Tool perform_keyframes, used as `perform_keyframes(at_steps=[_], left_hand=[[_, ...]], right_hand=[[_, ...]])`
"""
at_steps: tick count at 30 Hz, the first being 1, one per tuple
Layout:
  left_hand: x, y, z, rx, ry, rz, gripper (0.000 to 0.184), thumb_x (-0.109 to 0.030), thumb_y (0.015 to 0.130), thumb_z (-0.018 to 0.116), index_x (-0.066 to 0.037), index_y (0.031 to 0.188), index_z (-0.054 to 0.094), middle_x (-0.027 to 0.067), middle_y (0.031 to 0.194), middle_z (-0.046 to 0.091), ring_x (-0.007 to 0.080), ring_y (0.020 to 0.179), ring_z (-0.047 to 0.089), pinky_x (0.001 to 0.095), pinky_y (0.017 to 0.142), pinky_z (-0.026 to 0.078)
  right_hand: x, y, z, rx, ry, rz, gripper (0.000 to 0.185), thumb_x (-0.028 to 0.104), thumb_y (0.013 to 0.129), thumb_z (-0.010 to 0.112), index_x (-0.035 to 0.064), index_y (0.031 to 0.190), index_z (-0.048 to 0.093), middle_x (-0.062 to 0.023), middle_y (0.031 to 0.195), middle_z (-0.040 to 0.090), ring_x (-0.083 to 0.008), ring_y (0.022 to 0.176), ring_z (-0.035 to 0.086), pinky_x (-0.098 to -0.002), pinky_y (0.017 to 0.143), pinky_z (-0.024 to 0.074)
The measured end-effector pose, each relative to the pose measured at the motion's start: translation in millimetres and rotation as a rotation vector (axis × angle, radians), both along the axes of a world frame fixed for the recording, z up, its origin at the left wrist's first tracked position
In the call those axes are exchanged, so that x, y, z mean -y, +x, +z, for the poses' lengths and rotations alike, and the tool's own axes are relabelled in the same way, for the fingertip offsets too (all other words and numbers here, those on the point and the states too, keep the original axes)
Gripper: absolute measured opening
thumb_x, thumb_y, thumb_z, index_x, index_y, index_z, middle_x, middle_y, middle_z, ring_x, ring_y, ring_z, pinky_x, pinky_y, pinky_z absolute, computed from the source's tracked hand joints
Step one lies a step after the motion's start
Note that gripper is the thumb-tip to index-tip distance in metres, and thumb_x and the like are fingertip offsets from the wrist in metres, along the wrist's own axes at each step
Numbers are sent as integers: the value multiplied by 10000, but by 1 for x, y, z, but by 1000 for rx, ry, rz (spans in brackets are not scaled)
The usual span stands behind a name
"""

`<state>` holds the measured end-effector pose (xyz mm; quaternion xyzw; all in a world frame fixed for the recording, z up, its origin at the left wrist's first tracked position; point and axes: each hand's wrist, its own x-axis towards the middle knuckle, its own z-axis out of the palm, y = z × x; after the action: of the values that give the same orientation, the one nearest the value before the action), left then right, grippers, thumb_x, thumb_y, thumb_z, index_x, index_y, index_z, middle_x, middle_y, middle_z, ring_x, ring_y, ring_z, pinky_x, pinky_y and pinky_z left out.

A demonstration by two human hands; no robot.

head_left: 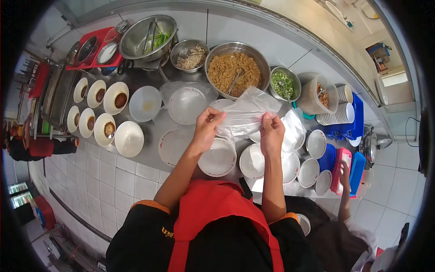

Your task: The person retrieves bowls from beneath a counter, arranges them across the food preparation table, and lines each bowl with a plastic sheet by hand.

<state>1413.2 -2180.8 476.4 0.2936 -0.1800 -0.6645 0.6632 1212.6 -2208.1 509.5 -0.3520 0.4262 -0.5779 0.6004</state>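
Between my two hands a clear plastic bag (pixel 247 111) is stretched out over the bowls. My left hand (pixel 209 129) pinches its left side, and my right hand (pixel 272 133) pinches its right side. Beneath and around my hands stand white bowls with red-marked rims, such as one bowl (pixel 217 157) below my left hand and another (pixel 252 161) beside my right wrist. Some bowls, like the one (pixel 186 105) left of my left hand, have clear plastic on or around them. A large metal bowl of brown minced food (pixel 233 68) with a spoon is just beyond the bag.
Cream bowls with brown sauce (pixel 116 97) stand at the left. Along the back are metal bowls of greens (pixel 156 41), shredded food (pixel 189 55) and chopped green onion (pixel 284 84). Stacked white bowls (pixel 337 114) stand right. Another person's hand (pixel 345 174) is near a pink container.
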Motion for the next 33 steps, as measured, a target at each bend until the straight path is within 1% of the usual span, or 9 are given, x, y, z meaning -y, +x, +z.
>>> perform_keyframes(at_steps=[3,5,11,16,19,21,23,28,33], left_hand=[[-3,14,11,221,187,-102,99,-121,854,643,-53,865,571,-37,699,517,43,604,445,205,543,376],[-2,13,19,783,112,277,98,-127,869,621,-44,852,574,-47,679,515,29,584,424,192,529,357],[-14,-29,65,754,-137,112,192,-173,838,664,-21,921,581,-17,764,565,22,628,466,180,549,380],[-9,-59,72,554,-129,-144,194,-161,842,645,-18,953,576,25,868,597,56,706,531,212,601,440],[-6,-52,62,300,80,-96,152,-140,870,598,-27,969,580,29,879,607,69,760,549,229,638,455],[-4,-37,51,335,127,-50,114,-119,893,554,-46,978,572,29,877,598,90,772,555,246,656,464],[-4,-16,38,174,287,41,145,-183,930,508,-69,1018,532,41,910,562,151,835,553,306,719,477],[-16,35,25,156,361,57,165,-243,955,450,-107,1043,481,54,994,523,199,868,535,388,786,458],[-27,37,40,203,408,164,357,-210,923,514,-118,1215,330,91,1078,488,209,930,531,397,752,477]], right_hand=[[4,-6,35,-39,87,-99,145,113,923,544,4,994,608,0,796,611,-59,710,546,-205,657,474],[4,-19,41,-69,74,-100,167,105,910,561,-12,1015,616,-33,819,637,-96,722,596,-241,719,513],[-7,-11,70,-366,-68,80,47,12,807,670,-19,841,659,-58,768,665,-92,668,604,-215,622,482],[-14,7,54,-550,-260,113,266,68,715,778,29,634,527,-2,636,588,-25,600,469,-195,513,379],[-22,4,65,-670,-80,268,304,81,719,777,42,607,498,-7,650,594,-35,593,462,-204,507,377],[-22,-3,59,-638,-116,273,239,49,765,727,38,677,504,-19,672,602,-59,617,517,-211,538,414],[-23,-3,59,-227,-43,7,158,9,817,655,34,778,503,-31,698,606,-97,656,579,-231,587,467],[-25,1,38,-217,12,-148,36,-10,883,530,-1,890,496,-111,863,604,-139,679,612,-269,641,517],[-41,42,55,-542,-52,-249,79,74,940,450,23,994,420,-123,840,575,-122,527,549,-240,418,453]])
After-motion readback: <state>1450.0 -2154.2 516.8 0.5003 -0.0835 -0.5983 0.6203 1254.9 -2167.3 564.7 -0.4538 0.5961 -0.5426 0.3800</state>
